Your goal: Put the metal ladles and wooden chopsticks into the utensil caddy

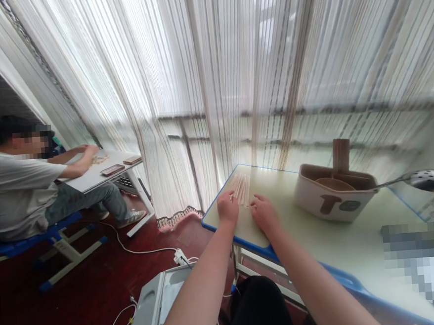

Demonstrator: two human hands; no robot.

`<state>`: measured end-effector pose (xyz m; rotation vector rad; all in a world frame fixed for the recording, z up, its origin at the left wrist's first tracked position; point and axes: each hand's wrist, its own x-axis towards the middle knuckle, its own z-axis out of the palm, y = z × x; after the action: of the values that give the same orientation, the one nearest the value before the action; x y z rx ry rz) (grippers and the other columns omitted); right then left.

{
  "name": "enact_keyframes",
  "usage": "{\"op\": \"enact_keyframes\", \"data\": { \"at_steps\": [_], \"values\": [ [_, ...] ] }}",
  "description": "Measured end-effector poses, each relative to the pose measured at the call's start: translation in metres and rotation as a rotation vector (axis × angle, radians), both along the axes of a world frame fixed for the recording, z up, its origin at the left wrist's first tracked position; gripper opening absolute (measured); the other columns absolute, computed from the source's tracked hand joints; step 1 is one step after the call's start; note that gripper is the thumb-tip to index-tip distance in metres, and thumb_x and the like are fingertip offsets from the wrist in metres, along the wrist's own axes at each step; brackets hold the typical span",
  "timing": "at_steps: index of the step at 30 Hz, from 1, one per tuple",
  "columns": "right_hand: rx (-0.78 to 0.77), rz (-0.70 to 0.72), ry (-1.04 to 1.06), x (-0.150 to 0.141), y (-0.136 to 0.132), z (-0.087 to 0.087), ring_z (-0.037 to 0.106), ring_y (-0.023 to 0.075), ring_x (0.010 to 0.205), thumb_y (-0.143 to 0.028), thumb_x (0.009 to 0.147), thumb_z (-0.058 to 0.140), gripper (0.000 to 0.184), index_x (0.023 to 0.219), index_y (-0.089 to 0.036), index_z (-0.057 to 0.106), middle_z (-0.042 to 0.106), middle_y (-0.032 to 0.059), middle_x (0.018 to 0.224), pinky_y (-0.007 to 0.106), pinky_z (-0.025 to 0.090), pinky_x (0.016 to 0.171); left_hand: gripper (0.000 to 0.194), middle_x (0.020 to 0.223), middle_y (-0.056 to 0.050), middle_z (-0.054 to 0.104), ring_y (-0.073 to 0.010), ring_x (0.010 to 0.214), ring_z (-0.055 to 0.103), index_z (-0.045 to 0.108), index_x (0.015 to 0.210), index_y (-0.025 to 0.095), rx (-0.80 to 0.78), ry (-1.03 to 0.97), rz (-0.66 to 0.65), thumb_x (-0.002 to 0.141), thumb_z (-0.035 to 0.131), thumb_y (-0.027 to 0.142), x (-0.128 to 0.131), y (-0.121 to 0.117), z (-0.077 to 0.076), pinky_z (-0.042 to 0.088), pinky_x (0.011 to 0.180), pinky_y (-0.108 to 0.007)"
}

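Observation:
Several thin pale wooden chopsticks [243,186] lie side by side on the light tabletop, fanned slightly, pointing away from me. My left hand [228,208] is at their left side, fingers curled in against the near ends of the leftmost ones; the fingertips are partly hidden. To the right of the sticks rests my right hand [265,212], low over the table, with bent fingers slightly apart and nothing visible in them. Right of that hand stands a white and brown utensil holder [314,202] with a brown upright bundle [341,156] sticking up from it.
A metal slotted ladle [432,179] reaches out from the holder to the right. My table [283,232] has a blue edge. A white curtain [174,76] hangs behind. At left a person [22,191] works at another table [87,176]. Cables and a power strip [179,257] lie below.

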<state>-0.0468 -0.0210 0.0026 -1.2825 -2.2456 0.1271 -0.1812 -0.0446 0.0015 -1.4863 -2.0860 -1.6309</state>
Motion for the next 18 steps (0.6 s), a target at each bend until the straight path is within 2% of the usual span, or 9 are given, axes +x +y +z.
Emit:
{"op": "enact_keyframes", "data": {
  "at_steps": [3, 5, 9, 13, 15, 18],
  "values": [
    [-0.023, 0.101, -0.017, 0.002, -0.003, 0.0, 0.045, 0.0181, 0.116, -0.011, 0.076, 0.043, 0.04, 0.11, -0.02, 0.062, 0.053, 0.0052, 0.127, 0.027, 0.03, 0.098, 0.027, 0.096, -0.01, 0.066, -0.0194, 0.096, 0.058, 0.065, 0.097, 0.012, 0.003, -0.013, -0.003, 0.077, 0.047, 0.013, 0.0, -0.002, 0.0, 0.042, 0.092, -0.033],
    [-0.056, 0.111, -0.044, 0.003, -0.005, 0.001, 0.049, 0.0182, 0.11, -0.011, 0.077, 0.042, 0.038, 0.106, -0.02, 0.063, 0.061, 0.0051, 0.116, 0.028, 0.032, 0.095, 0.026, 0.096, -0.01, 0.067, -0.0196, 0.095, 0.058, 0.065, 0.096, 0.011, -0.006, -0.017, -0.004, 0.076, 0.047, 0.014, 0.0, -0.003, 0.0, 0.042, 0.091, -0.033],
    [-0.075, -0.071, -0.076, 0.006, -0.007, 0.005, 0.055, 0.0209, 0.095, -0.015, 0.08, 0.041, 0.027, 0.089, -0.016, 0.066, 0.067, 0.0108, 0.094, 0.029, 0.036, 0.084, 0.025, 0.094, -0.01, 0.067, -0.0198, 0.092, 0.059, 0.066, 0.093, 0.013, -0.017, -0.01, -0.01, 0.076, 0.048, 0.015, -0.001, -0.002, 0.0, 0.043, 0.089, -0.033],
    [-0.029, -0.147, -0.096, 0.011, -0.011, 0.007, 0.054, 0.0253, 0.099, -0.031, 0.081, 0.048, 0.028, 0.097, -0.013, 0.063, 0.065, 0.0149, 0.098, 0.032, 0.037, 0.084, 0.024, 0.092, -0.009, 0.067, -0.0195, 0.091, 0.06, 0.067, 0.091, 0.014, -0.02, 0.001, 0.002, 0.076, 0.048, 0.016, -0.002, 0.0, -0.001, 0.043, 0.088, -0.032],
    [-0.053, -0.152, -0.126, 0.013, -0.011, 0.009, 0.054, 0.0249, 0.101, -0.027, 0.084, 0.046, 0.026, 0.099, -0.014, 0.061, 0.063, 0.0155, 0.101, 0.032, 0.039, 0.084, 0.023, 0.091, -0.009, 0.068, -0.0195, 0.09, 0.06, 0.066, 0.09, 0.014, -0.029, 0.006, 0.008, 0.075, 0.049, 0.017, -0.002, 0.001, -0.002, 0.043, 0.088, -0.031],
    [-0.186, -0.247, -0.189, 0.016, -0.003, 0.017, 0.057, 0.0251, 0.099, -0.012, 0.086, 0.037, 0.03, 0.106, -0.01, 0.059, 0.062, 0.0201, 0.103, 0.033, 0.043, 0.078, 0.022, 0.09, -0.008, 0.068, -0.0195, 0.089, 0.06, 0.066, 0.089, 0.015, -0.059, 0.006, 0.02, 0.075, 0.049, 0.018, -0.002, 0.003, -0.003, 0.044, 0.086, -0.031]
  ]
}}
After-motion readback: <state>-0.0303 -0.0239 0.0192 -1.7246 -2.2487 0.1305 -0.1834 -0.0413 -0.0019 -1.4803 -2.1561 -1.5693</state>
